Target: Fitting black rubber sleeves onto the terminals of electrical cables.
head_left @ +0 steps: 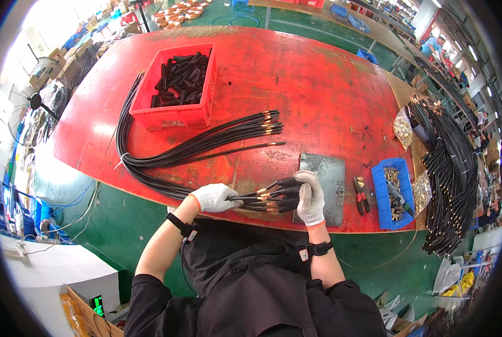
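My left hand [212, 197], in a white glove, is closed around several black cables [152, 162] near the table's front edge. The cables curve back in a tied bundle toward the far left, and other ends with copper-coloured tips lie on the table. My right hand [311, 197], also gloved, is closed at the black sleeves [288, 194] on the ends of the held cables. Its fingers partly hide those sleeves. Beneath and beyond the right hand lies a grey metal plate [330, 185].
A red bin [175, 119] of black sleeves stands at the far left of the red table [307, 73]. Right of the plate are red-handled pliers [362, 197] and a blue bin [383, 194] of small metal parts. Another black cable bundle [450, 180] hangs over the right edge.
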`<state>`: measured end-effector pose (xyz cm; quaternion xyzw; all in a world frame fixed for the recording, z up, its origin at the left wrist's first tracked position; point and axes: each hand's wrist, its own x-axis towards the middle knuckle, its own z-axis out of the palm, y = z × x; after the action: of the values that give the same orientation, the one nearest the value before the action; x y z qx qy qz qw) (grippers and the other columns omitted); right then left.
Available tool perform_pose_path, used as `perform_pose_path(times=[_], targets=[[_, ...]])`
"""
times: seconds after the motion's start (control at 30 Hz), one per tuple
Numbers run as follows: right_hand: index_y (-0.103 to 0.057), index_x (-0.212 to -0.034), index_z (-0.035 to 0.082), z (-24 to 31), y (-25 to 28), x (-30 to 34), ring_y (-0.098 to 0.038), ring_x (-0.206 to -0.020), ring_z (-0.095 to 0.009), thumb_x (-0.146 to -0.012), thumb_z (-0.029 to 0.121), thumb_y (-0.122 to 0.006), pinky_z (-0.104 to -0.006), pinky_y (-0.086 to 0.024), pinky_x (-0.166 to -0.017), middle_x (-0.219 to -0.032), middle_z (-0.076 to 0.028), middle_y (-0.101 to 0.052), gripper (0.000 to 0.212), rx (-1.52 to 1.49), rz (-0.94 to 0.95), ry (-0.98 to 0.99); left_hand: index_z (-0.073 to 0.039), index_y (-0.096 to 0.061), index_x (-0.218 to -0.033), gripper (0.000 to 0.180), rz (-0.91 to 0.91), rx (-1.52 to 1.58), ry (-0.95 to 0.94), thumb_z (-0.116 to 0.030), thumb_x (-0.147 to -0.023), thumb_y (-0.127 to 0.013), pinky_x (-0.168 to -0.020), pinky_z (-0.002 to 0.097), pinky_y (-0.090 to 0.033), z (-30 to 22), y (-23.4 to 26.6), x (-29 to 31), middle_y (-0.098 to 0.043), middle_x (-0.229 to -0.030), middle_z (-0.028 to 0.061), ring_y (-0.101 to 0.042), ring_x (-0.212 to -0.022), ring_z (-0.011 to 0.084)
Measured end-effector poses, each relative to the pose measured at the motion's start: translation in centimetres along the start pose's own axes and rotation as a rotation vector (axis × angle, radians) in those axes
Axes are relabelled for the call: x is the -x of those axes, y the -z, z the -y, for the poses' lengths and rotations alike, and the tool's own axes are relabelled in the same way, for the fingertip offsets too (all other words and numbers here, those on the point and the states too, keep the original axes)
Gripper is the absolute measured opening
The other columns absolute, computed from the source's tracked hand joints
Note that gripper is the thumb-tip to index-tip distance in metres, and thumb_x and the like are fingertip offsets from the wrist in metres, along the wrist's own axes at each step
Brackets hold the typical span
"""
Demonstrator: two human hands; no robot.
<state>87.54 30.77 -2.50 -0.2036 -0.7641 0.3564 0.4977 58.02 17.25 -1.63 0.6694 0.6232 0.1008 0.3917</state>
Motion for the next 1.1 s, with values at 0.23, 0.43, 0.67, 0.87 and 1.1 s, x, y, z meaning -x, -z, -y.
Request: perform_pose_path(times=[0.23, 0.43, 0.67, 0.87, 1.1], targets=[[-0.064, -0.112, 0.001, -0.2, 0.4, 0.2, -0.065, -0.1, -0.025, -0.107, 0.006, -0.049, -0.0344, -0.052, -0.093, -0.112, -0.015, -0.066, 0.017, -0.003, -0.017, -0.133, -0.008, -0.076, -0.104, 0.033, -0.057, -0.027, -0.018, -0.039, -0.101, -0.067, -0.076, 0.0509, -0.055, -0.5, 0.3, 0.0, -0.072, -0.09, 0.0255, -0.071, -0.088, 0.0456], [-0.064, -0.113, 0.001, -0.1, 0.1, 0.3, -0.065, -0.108, -0.027, -0.111, 0.014, -0.043, -0.0374, -0.05, -0.1, -0.114, -0.016, -0.068, 0.024, 0.019, -0.024, -0.09, -0.011, -0.078, -0.106, 0.029, -0.031, -0.037, 0.0, -0.038, -0.1, -0.067, -0.076, 0.0513, -0.055, 0.0, -0.4, 0.0, -0.074, -0.09, 0.0237, -0.072, -0.087, 0.044], [-0.065, -0.119, 0.0, -0.1, -0.2, 0.3, -0.066, -0.113, -0.029, -0.11, 0.014, -0.047, -0.0389, -0.051, -0.102, -0.119, -0.018, -0.068, 0.025, 0.008, -0.025, -0.054, -0.014, -0.079, -0.112, 0.042, 0.069, -0.073, 0.027, -0.051, -0.103, -0.061, -0.084, 0.0515, -0.056, -0.6, 0.1, 0.0, -0.076, -0.101, 0.0213, -0.072, -0.096, 0.0448], [-0.066, -0.117, 0.0, 0.1, 0.6, -0.3, -0.067, -0.109, -0.032, -0.107, 0.012, -0.052, -0.0397, -0.053, -0.099, -0.117, -0.019, -0.068, 0.021, -0.01, 0.052, 0.03, -0.013, -0.079, -0.112, 0.045, 0.106, -0.034, 0.071, -0.054, -0.103, -0.061, -0.085, 0.0515, -0.056, -0.9, 0.2, -0.1, -0.077, -0.101, 0.0211, -0.072, -0.095, 0.0453], [-0.067, -0.114, 0.001, 0.0, 0.3, -0.1, -0.067, -0.104, -0.031, -0.104, 0.007, -0.056, -0.039, -0.053, -0.096, -0.113, -0.016, -0.068, 0.016, 0.022, 0.156, -0.09, -0.013, -0.08, -0.111, 0.044, 0.081, -0.024, 0.045, -0.052, -0.104, -0.06, -0.085, 0.0498, -0.056, -0.2, 0.0, -0.1, -0.077, -0.1, 0.0207, -0.072, -0.095, 0.0442]])
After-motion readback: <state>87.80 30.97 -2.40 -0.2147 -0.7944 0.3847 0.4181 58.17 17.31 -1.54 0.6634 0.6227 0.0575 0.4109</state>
